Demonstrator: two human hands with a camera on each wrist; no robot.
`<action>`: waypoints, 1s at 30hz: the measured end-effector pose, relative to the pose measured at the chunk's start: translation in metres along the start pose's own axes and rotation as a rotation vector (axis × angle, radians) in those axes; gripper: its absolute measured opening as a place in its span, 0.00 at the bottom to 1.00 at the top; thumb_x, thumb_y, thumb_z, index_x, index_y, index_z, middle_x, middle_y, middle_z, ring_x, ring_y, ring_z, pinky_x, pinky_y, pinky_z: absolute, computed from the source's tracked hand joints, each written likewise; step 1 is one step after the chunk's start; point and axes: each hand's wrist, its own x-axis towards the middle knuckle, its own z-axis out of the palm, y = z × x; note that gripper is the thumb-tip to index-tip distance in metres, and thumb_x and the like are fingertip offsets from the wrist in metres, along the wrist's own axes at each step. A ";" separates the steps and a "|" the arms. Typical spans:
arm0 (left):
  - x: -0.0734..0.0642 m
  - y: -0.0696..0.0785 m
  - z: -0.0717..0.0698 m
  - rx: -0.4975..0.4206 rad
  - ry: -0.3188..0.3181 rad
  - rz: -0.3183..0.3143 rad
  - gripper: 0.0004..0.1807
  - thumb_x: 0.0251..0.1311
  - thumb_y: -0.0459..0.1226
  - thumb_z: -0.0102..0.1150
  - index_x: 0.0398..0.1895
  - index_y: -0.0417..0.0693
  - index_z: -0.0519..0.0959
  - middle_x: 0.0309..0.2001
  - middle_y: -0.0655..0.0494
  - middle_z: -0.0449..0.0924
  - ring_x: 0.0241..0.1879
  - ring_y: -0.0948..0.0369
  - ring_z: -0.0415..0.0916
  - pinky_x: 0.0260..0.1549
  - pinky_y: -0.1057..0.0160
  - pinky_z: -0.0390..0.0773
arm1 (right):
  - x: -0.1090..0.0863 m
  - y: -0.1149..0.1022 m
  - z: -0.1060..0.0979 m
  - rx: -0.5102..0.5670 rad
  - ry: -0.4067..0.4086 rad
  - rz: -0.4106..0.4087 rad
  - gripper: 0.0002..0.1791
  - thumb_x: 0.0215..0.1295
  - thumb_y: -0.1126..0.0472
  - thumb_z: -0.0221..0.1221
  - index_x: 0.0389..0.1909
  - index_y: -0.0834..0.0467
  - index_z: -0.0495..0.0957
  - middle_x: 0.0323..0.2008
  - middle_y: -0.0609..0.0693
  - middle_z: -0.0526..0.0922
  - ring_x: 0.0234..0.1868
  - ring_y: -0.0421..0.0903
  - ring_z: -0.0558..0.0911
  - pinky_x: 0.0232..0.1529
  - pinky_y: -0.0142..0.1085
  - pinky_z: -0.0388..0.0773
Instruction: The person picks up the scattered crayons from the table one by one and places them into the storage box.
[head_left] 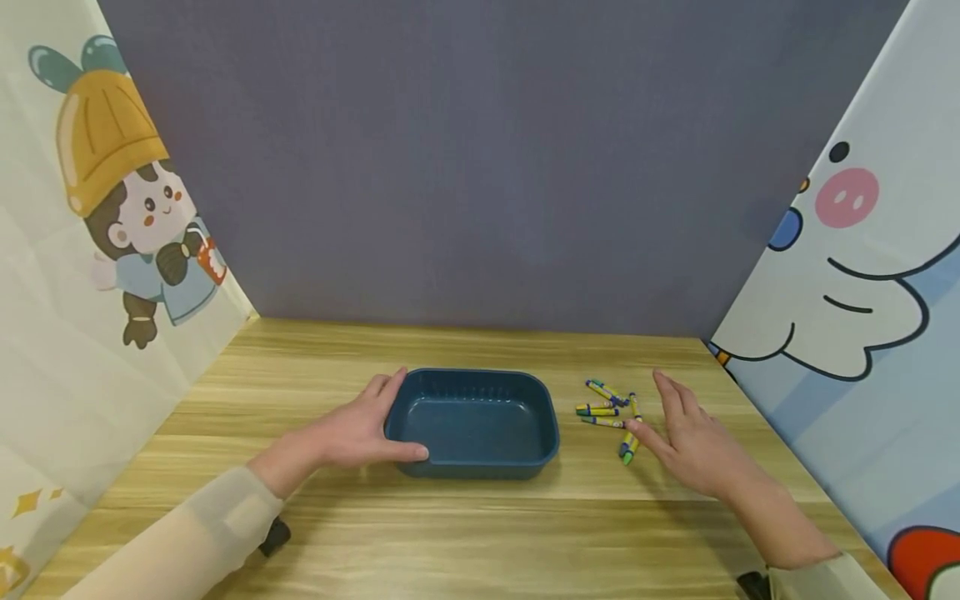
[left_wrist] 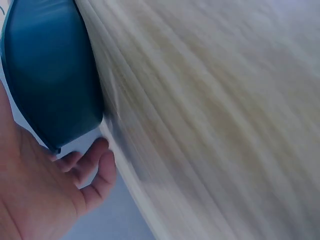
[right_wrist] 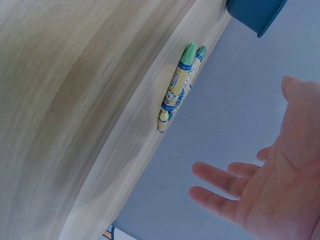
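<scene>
Your left grip (head_left: pixel 363 429) clasps the tray (head_left: pixel 472 427) at left, likely steadying it; right of it, your right grip (head_left: pixel 697 446) spreads, empty, beside crayons (head_left: pixel 609 422).

Head view: bright, soft light | faint shadows near the box (head_left: pixel 472 472) and right hand (head_left: pixel 699 450) | left wrist view: table (left_wrist: pixel 200 125) blurry, whitish at top right | right wrist view: crayons (right_wrist: pixel 176 85) fairly clear

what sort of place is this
Probably a staged tabletop booth rather than a lived-in room: a wood-grain table backed by a plain grey panel, with cartoon-printed sheets on both sides.
</scene>
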 end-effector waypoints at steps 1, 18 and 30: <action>0.001 0.001 0.000 0.002 0.003 -0.001 0.76 0.58 0.75 0.69 0.92 0.49 0.33 0.88 0.35 0.44 0.76 0.36 0.70 0.70 0.33 0.74 | 0.000 0.000 0.000 -0.001 -0.002 0.002 0.53 0.86 0.35 0.50 0.88 0.67 0.40 0.82 0.76 0.55 0.75 0.81 0.67 0.66 0.78 0.67; 0.005 0.008 0.005 -0.061 -0.041 -0.005 0.82 0.54 0.73 0.75 0.92 0.47 0.29 0.90 0.39 0.32 0.85 0.33 0.52 0.75 0.31 0.66 | 0.001 0.010 -0.001 0.057 -0.010 0.013 0.52 0.87 0.38 0.50 0.88 0.69 0.39 0.80 0.81 0.53 0.70 0.85 0.71 0.63 0.75 0.72; 0.005 0.007 0.005 -0.130 -0.064 -0.029 0.81 0.56 0.71 0.75 0.91 0.51 0.26 0.89 0.35 0.31 0.82 0.33 0.60 0.73 0.32 0.69 | 0.002 0.023 -0.008 0.134 -0.057 0.089 0.49 0.90 0.38 0.43 0.88 0.70 0.37 0.76 0.89 0.51 0.61 0.84 0.79 0.56 0.75 0.75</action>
